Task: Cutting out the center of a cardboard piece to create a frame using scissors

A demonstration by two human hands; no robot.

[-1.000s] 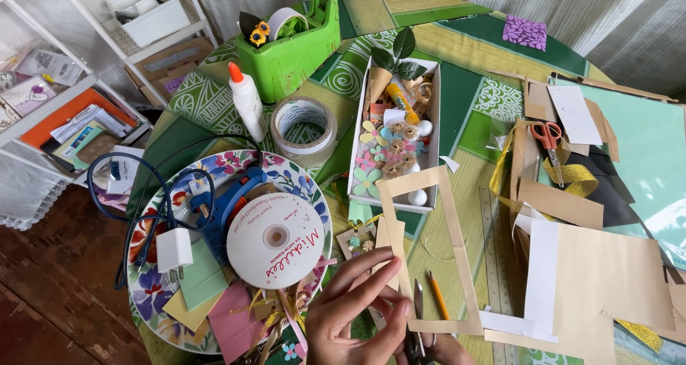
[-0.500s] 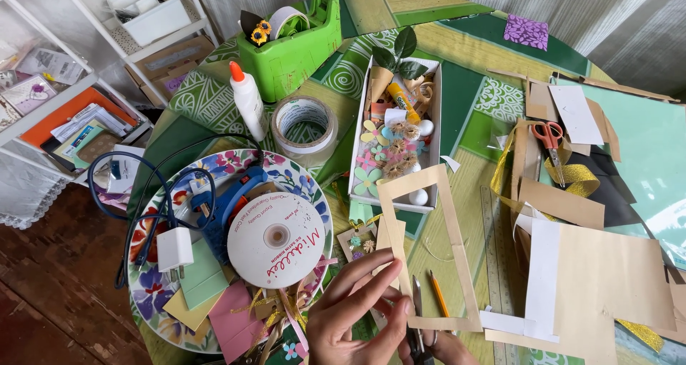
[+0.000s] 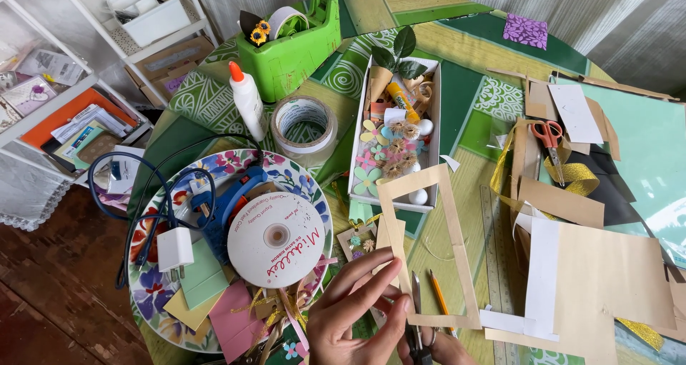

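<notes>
Left hand (image 3: 357, 315) pinches tan cardboard frame (image 3: 429, 247) at tabletop near edge; right hand (image 3: 439, 347) mostly hidden, closed round scissors (image 3: 416, 329). Risk: thin strip buckles or tears, blades near fingertips. Pencil (image 3: 439, 301) beneath.

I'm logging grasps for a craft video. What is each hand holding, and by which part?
The left hand pinches the tan cardboard frame at its lower left corner. The right hand, mostly out of view, grips scissors by their handles.

Beside my flowered plate (image 3: 153, 293) stand a glue bottle (image 3: 247, 101), tape roll (image 3: 305, 125), and perhaps a green dispenser (image 3: 296, 47).
</notes>
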